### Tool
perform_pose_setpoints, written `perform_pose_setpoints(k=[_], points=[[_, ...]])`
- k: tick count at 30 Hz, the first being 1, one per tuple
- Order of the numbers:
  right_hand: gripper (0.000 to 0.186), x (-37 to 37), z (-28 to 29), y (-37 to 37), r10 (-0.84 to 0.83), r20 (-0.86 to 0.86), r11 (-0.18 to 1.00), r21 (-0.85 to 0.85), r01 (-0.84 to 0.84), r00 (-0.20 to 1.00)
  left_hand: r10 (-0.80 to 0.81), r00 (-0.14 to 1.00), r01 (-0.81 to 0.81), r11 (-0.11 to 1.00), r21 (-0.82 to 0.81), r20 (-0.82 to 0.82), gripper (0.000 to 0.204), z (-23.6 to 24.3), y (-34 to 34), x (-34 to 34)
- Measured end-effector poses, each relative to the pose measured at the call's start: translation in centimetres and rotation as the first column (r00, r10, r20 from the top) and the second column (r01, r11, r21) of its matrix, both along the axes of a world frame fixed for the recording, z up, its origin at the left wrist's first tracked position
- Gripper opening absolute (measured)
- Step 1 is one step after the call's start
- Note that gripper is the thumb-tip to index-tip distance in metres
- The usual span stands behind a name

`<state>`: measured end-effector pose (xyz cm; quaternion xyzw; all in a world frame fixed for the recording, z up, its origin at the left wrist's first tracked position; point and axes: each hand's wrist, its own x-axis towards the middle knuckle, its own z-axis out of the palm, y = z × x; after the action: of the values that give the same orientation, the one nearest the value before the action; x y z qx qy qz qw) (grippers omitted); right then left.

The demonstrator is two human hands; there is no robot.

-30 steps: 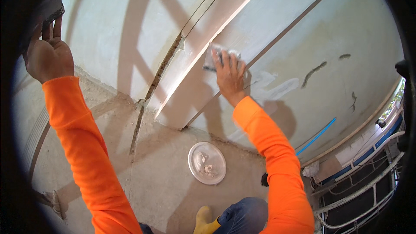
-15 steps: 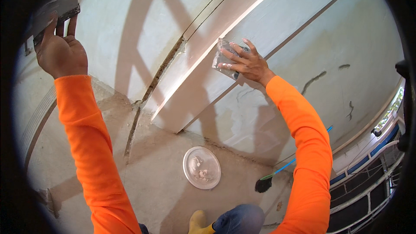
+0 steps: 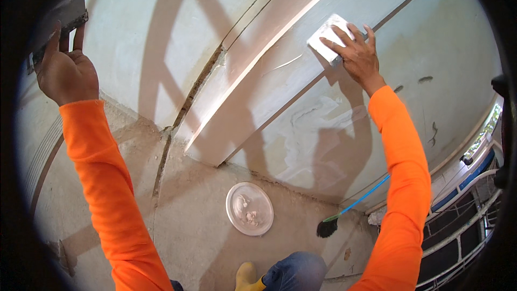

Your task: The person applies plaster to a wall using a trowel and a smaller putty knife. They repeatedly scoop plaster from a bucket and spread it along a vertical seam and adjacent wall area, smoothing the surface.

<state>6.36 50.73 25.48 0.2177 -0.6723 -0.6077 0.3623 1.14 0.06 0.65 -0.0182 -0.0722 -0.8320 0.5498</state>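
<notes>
My right hand (image 3: 357, 54) is spread over the back of a small flat filling blade (image 3: 329, 39), its fingers pressed on the sheet. Bright light whitens the blade, which is at the pale wall (image 3: 431, 75) beside a long dark groove. To its left, a thin white streak of filler (image 3: 286, 63) curves across the wall. At the upper left my left hand (image 3: 69, 75) grips a broad dark flat plate (image 3: 63, 8) from below, with fingers raised along its edge. The picture's dark rim cuts off part of that plate.
A round white lid (image 3: 250, 208) with lumps of pinkish-white filler lies on the concrete floor (image 3: 188, 226). A blue-handled brush (image 3: 327, 227) rests near the wall's foot. Metal railings (image 3: 458, 237) stand at the lower right. My yellow boot (image 3: 246, 275) shows below.
My right hand has moved right and slightly up with the blade, away from the pale ledge. The thin filler streak now shows there. My left hand has shifted slightly left.
</notes>
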Motion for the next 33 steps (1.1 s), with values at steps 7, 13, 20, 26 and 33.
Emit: perform_pose_setpoints(k=[7,13,20,26,33], points=[[0.050,-3.1,-10.0,-4.7,-0.049,-0.195,0.834,-0.547,-0.068,0.980,-0.007,0.999,0.008,0.999,-0.031,0.041,0.028,1.2,0.0,1.1],[0.070,-3.4,-25.0,-6.5,0.014,-0.008,0.744,-0.668,-0.016,1.000,0.049,0.998,-0.046,0.995,-0.084,0.034,0.032,2.3,0.1,2.2],[0.064,-2.8,-36.1,-5.9,0.013,0.158,0.745,-0.660,0.096,0.987,0.007,1.000,-0.005,0.997,-0.075,0.028,0.033,2.9,0.3,2.7],[0.063,-0.2,-38.4,-5.5,-0.012,0.333,0.818,-0.540,0.201,0.943,0.034,0.999,-0.033,0.992,-0.119,0.001,0.035,3.1,0.3,2.8],[0.066,-5.4,-26.8,-1.7,0.163,-0.091,0.898,-0.399,-0.186,0.982,-0.011,0.999,0.012,0.999,-0.034,0.033,0.034,3.1,0.8,2.7]])
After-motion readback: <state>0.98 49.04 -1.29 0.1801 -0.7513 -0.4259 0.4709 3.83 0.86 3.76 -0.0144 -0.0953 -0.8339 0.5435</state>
